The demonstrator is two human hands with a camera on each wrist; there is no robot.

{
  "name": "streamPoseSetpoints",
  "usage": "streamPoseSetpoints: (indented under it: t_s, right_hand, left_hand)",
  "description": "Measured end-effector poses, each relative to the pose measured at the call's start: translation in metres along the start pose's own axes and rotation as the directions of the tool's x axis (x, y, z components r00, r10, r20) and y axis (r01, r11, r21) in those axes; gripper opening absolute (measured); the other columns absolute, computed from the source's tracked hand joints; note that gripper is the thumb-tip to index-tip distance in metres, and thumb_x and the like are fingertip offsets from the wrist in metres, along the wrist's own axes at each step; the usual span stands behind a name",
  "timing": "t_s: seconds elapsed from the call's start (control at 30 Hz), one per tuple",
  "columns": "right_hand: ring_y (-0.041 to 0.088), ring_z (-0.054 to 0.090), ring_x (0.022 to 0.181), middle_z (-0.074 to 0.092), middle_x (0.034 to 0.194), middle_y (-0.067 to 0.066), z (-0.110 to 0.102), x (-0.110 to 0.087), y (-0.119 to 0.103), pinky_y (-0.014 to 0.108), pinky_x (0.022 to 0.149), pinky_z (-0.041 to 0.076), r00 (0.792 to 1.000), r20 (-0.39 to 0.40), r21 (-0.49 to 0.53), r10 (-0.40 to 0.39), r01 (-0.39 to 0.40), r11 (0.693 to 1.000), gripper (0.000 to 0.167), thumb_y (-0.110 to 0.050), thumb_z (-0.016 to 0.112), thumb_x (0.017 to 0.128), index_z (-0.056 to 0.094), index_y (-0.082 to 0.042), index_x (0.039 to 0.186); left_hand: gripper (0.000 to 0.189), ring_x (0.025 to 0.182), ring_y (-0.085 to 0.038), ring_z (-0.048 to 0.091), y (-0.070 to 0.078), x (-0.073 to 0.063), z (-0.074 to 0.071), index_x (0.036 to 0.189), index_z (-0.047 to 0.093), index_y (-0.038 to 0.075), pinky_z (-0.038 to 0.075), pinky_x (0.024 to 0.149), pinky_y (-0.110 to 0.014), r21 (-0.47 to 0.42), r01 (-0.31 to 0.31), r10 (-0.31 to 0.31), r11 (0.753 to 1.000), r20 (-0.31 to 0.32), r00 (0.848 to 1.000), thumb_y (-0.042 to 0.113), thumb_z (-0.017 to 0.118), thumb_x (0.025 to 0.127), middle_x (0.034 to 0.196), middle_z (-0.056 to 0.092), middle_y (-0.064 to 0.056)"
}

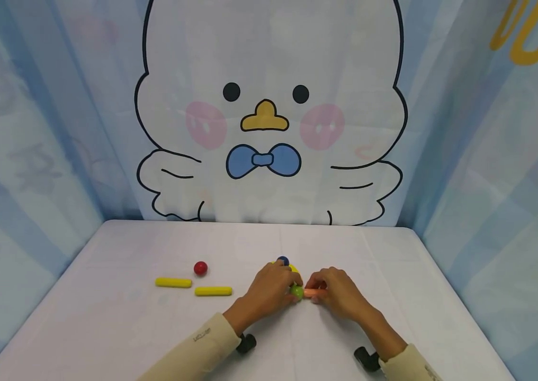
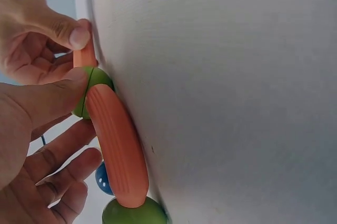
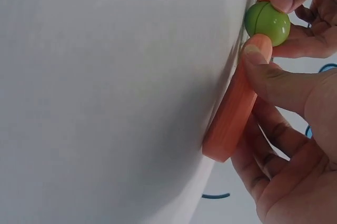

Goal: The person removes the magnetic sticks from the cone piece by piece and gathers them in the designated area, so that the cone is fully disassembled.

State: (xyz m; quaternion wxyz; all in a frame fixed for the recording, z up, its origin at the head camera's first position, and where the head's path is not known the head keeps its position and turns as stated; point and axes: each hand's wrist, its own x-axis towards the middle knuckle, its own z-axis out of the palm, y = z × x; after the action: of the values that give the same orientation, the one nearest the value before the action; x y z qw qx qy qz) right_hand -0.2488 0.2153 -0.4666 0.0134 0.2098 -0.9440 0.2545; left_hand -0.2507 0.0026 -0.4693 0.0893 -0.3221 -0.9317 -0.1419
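Left hand (image 1: 274,287) pinches a green ball (image 1: 297,291) near mid-desk (image 1: 107,338); right hand (image 1: 341,295) pinches an orange stick (image 1: 314,292), its end touching the ball at 3 o'clock (head view). Left wrist view: curved orange piece (image 2: 120,148) spans from this ball to a second green ball (image 2: 134,213). Head view, from first ball: blue ball (image 1: 283,260), 11 o'clock, partly hidden; red ball (image 1: 200,268) and two yellow sticks (image 1: 213,291), roughly 9 o'clock, well apart.
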Motion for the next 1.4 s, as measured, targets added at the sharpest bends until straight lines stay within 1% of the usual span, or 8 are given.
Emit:
streamPoseSetpoints:
  t_s: [0.1,0.23,0.33,0.43,0.63,1.07,1.27,1.4]
  right_hand:
    - [0.009,0.057,0.087,0.073,0.086,-0.015,-0.003,0.000,0.002,0.032,0.084,0.045,0.999,0.035,0.001,-0.017,0.017,1.000,0.022,-0.006,0.087,0.086,0.079,-0.025,0.092]
    - [0.010,0.057,0.087,0.074,0.087,-0.014,-0.009,0.000,0.006,0.032,0.083,0.044,0.994,0.072,0.024,-0.085,0.084,0.996,0.020,-0.007,0.086,0.087,0.079,-0.024,0.093]
    - [0.010,0.059,0.087,0.075,0.089,-0.013,-0.013,-0.003,0.009,0.030,0.082,0.046,0.989,0.052,0.025,-0.137,0.136,0.990,0.020,-0.007,0.087,0.086,0.080,-0.024,0.094]
    - [0.010,0.061,0.086,0.076,0.089,-0.013,-0.017,-0.007,0.014,0.029,0.079,0.048,0.987,0.006,0.010,-0.158,0.158,0.987,0.016,-0.011,0.087,0.087,0.082,-0.024,0.095]
    - [0.009,0.061,0.085,0.077,0.090,-0.013,-0.030,-0.014,0.030,0.028,0.076,0.051,0.993,-0.057,-0.015,-0.103,0.102,0.995,0.010,-0.014,0.085,0.090,0.083,-0.022,0.096]
    - [0.016,0.066,0.090,0.077,0.094,-0.005,-0.053,-0.036,0.073,0.035,0.080,0.056,0.991,-0.133,-0.071,0.012,-0.021,0.997,0.022,-0.004,0.088,0.084,0.085,-0.015,0.102]
    - [0.022,0.068,0.092,0.076,0.094,0.000,-0.059,-0.041,0.087,0.038,0.080,0.056,0.987,-0.140,-0.080,0.077,-0.089,0.993,0.022,-0.003,0.087,0.084,0.085,-0.011,0.104]
    - [0.023,0.067,0.091,0.075,0.094,0.002,-0.060,-0.041,0.094,0.038,0.080,0.056,0.986,-0.122,-0.082,0.117,-0.127,0.988,0.023,-0.003,0.087,0.084,0.084,-0.009,0.106]
  left_hand:
    - [0.027,0.094,-0.010,0.058,0.000,0.000,0.000,0.111,0.082,0.023,0.049,0.083,-0.025,-0.005,-0.008,0.008,1.000,-0.001,1.000,0.031,0.090,0.086,0.106,0.078,0.009]
    - [0.028,0.095,-0.010,0.060,0.000,0.000,0.001,0.112,0.082,0.022,0.049,0.083,-0.026,-0.003,-0.014,0.014,1.000,-0.010,1.000,0.030,0.090,0.086,0.107,0.079,0.009]
    - [0.028,0.095,-0.010,0.061,0.000,0.001,0.001,0.112,0.082,0.022,0.050,0.084,-0.026,-0.004,-0.009,0.009,1.000,-0.015,1.000,0.030,0.090,0.086,0.107,0.079,0.009]
    - [0.028,0.097,-0.011,0.063,0.001,0.001,0.002,0.112,0.082,0.022,0.052,0.086,-0.028,-0.007,0.002,-0.002,1.000,-0.012,1.000,0.029,0.090,0.087,0.108,0.080,0.010]
    - [0.030,0.099,-0.011,0.065,0.001,0.000,0.003,0.114,0.082,0.022,0.053,0.089,-0.028,-0.006,0.010,-0.010,1.000,-0.008,1.000,0.029,0.090,0.086,0.109,0.080,0.011]
    - [0.029,0.093,-0.010,0.061,0.002,0.001,0.003,0.111,0.082,0.021,0.050,0.084,-0.025,-0.013,0.001,-0.001,1.000,-0.023,1.000,0.031,0.091,0.085,0.105,0.079,0.009]
    - [0.029,0.090,-0.010,0.059,0.004,0.002,0.005,0.110,0.082,0.021,0.047,0.079,-0.024,0.008,-0.003,0.004,1.000,-0.044,0.999,0.032,0.092,0.085,0.105,0.079,0.009]
    - [0.030,0.088,-0.010,0.057,0.006,0.004,0.006,0.110,0.083,0.021,0.045,0.076,-0.023,0.020,-0.004,0.005,1.000,-0.057,0.998,0.033,0.092,0.084,0.106,0.080,0.009]
